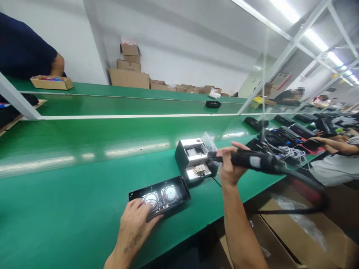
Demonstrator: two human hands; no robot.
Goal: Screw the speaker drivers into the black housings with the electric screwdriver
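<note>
My left hand (137, 220) grips the near left edge of a black speaker case (181, 189), fingers over the rim and thumb along the near side. The case lies open side up on the green bench, with two round speakers (169, 194) and thin wires inside. My right hand (230, 166) is closed round a black electric screwdriver (252, 160), held nearly level above the bench and pointing left. Its tip is at a black and silver screw feeder (183, 149); whether it touches is too blurred to tell. A clear plastic bag (209, 144) is behind the feeder.
A thick cable (308, 181) loops from the screwdriver on the right. Black cases (303, 130) and white cables (293, 155) crowd the bench's right, where a co-worker's arm (336, 144) reaches in. Open cardboard boxes (303, 231) stand below the front edge. A white rail (140, 117) crosses behind.
</note>
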